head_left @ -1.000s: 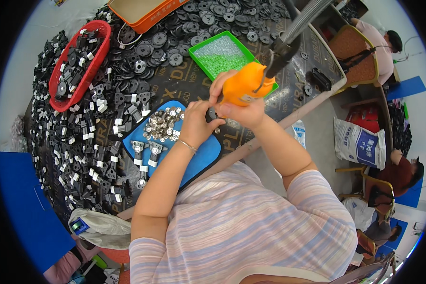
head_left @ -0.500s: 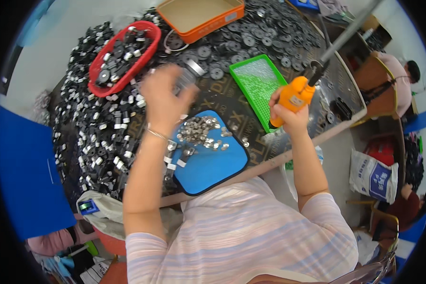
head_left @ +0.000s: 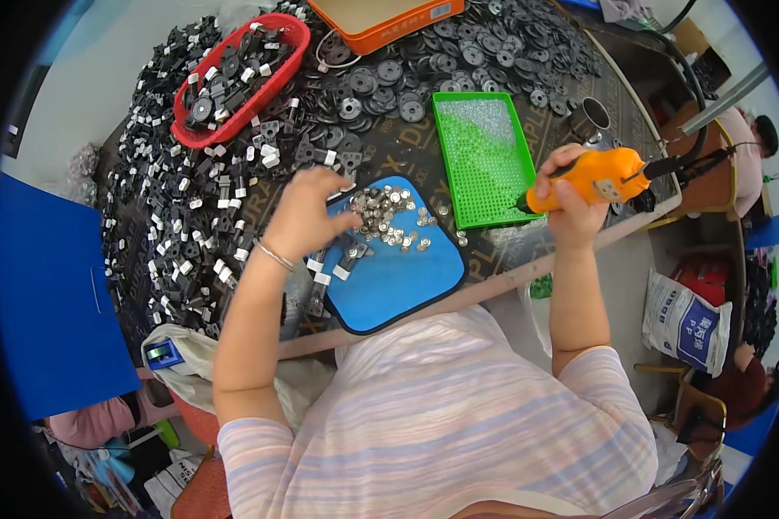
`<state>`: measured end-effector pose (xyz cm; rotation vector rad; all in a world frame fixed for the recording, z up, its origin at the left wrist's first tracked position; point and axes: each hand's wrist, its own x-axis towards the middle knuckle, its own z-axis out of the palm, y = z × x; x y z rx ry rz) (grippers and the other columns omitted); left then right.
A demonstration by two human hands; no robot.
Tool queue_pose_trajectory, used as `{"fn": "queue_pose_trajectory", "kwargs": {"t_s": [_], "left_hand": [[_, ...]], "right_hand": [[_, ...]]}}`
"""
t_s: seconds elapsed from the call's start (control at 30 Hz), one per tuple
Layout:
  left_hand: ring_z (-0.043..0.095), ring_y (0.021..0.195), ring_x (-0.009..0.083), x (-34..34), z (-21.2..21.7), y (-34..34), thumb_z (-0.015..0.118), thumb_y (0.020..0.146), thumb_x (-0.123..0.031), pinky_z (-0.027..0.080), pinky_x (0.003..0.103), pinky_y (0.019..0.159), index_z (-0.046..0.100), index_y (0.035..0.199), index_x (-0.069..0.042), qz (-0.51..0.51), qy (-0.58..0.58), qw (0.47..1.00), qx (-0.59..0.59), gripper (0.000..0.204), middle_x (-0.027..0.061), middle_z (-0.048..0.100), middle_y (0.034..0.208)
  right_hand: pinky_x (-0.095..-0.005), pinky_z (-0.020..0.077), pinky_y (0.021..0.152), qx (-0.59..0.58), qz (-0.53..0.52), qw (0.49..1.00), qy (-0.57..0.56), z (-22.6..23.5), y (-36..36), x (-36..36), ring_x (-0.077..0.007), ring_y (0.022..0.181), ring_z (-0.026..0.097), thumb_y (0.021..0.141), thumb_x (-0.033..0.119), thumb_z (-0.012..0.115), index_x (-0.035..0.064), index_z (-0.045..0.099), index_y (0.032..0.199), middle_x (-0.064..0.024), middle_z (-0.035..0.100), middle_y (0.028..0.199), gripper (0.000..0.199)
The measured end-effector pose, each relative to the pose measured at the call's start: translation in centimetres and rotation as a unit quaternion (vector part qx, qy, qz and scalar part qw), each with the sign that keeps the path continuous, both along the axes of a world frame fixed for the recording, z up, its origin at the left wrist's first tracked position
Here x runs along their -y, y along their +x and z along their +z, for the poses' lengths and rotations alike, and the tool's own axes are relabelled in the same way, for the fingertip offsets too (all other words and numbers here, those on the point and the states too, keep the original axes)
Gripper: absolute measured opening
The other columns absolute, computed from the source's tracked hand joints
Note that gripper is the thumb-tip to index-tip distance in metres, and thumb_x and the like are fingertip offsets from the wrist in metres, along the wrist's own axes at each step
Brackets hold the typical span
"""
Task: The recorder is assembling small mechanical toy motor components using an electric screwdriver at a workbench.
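My left hand is over the left edge of a blue mat, thumb and fingers apart, beside a heap of small round metal pieces. I see nothing held in it. Just below the heap, a black part with a white tab lies on the mat. In my right hand is an orange electric screwdriver, tilted, its tip at the lower right corner of a green tray. Tiny clear or silvery pieces lie in that perforated tray.
Black parts with white tabs cover the table's left. A red basket of black parts and an orange box stand behind, near many black discs. A metal cup stands right of the tray; the screwdriver's cable runs rightward.
My left hand has come down from near the black discs to the metal pieces on the mat. The screwdriver has moved right and tilted flatter, its tip at the tray's corner. The view has shifted slightly.
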<state>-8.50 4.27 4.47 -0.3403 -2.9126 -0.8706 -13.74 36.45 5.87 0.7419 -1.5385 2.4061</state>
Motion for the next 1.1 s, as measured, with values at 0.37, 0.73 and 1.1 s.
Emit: {"fn": "queue_pose_trajectory", "kwargs": {"t_s": [0.37,0.73,1.1], "left_hand": [[0.033,0.125,0.0301,-3.1,-3.9,5.5,0.083,0.05,-0.024,0.02,0.05,0.102,0.065,0.094,-0.01,0.086,-0.139,0.986,0.025,0.05,0.0121,0.045,0.129],[0.036,0.123,0.0313,-7.7,-2.9,5.7,0.082,0.051,-0.027,0.02,0.049,0.101,0.061,0.083,-0.008,0.003,-0.056,0.998,0.002,0.042,0.0128,0.049,0.123],[0.03,0.127,0.0328,-11.1,-5.6,6.1,0.082,0.054,-0.029,0.012,0.053,0.102,0.063,0.085,-0.006,0.046,-0.022,0.998,-0.023,0.043,0.0153,0.042,0.131]], "right_hand": [[-0.0241,0.0464,0.058,0.034,-0.03,0.999,-0.019,-0.9,0.4,-1.5,-0.0141,0.063,0.056,0.073,0.0,0.063,-0.0009,0.051,0.097,-0.0106,0.056,0.084,0.027],[-0.0288,0.0462,0.061,0.037,-0.126,0.991,-0.014,-2.3,-1.1,-1.8,-0.0184,0.065,0.056,0.074,0.0,0.062,0.0004,0.05,0.099,-0.0126,0.055,0.089,0.028],[-0.0267,0.0487,0.058,0.038,-0.048,0.998,-0.027,0.7,1.6,-3.2,-0.017,0.062,0.059,0.071,-0.003,0.063,-0.002,0.053,0.1,-0.0123,0.059,0.084,0.03]]}}
